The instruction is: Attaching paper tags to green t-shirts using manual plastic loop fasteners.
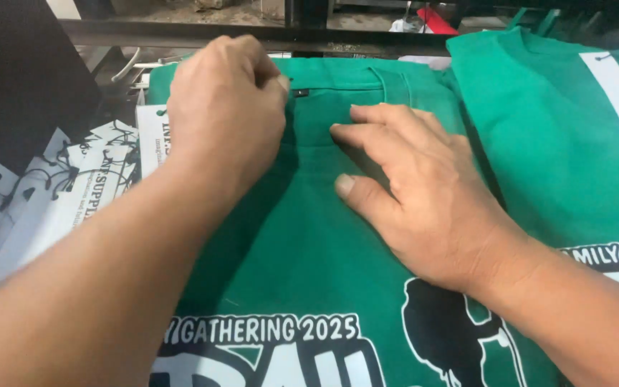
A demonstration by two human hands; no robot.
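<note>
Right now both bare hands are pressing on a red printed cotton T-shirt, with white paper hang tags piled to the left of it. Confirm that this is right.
Not quite: the printed cotton T-shirt is green, not red, as the head view shows. The rest stands: the left hand and the right hand both rest on it, and the white paper hang tags lie piled to its left.
</note>
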